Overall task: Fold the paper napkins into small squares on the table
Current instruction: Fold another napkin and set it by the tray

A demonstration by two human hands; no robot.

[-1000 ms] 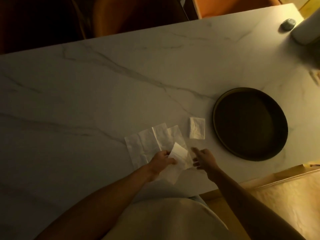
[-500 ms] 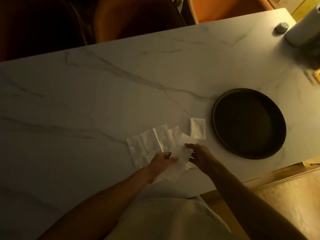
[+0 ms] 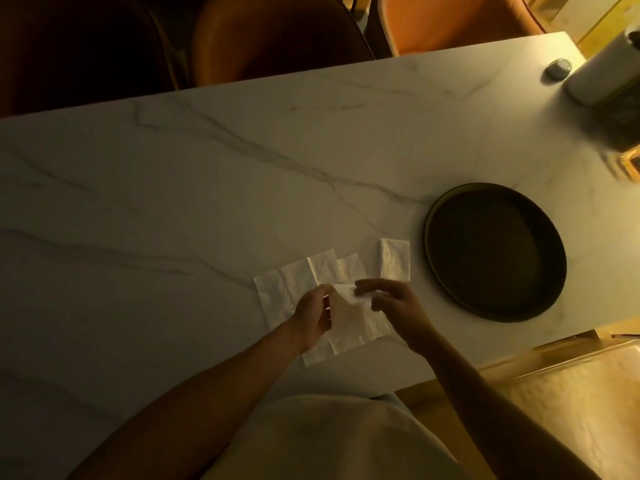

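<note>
On a white stone bench [image 3: 207, 188] with thin grey veins, both hands work one thin, crinkled paper napkin [image 3: 349, 317] close to the near edge. The left hand [image 3: 311, 315] holds the napkin's left side with its fingers curled round the paper, and the right hand [image 3: 394, 304] pinches the upper edge between thumb and bent fingers, so part of the sheet is lifted and bent over on itself while its lower part lies flat toward the near edge. Just beyond the hands lie more soft white napkins [image 3: 301, 284], flat and overlapping, with visible crease lines. A small folded square [image 3: 395, 259] of the same paper sits alone just right of them, close beside a round, dark, shallow tray [image 3: 433, 216] with a thin raised rim. At the far right corner stand a pale cylinder [image 3: 604, 71] and a small, rounded grey object [image 3: 558, 68], both blurred. Beyond the far edge are smooth orange-brown chair backs [image 3: 277, 32].
</note>
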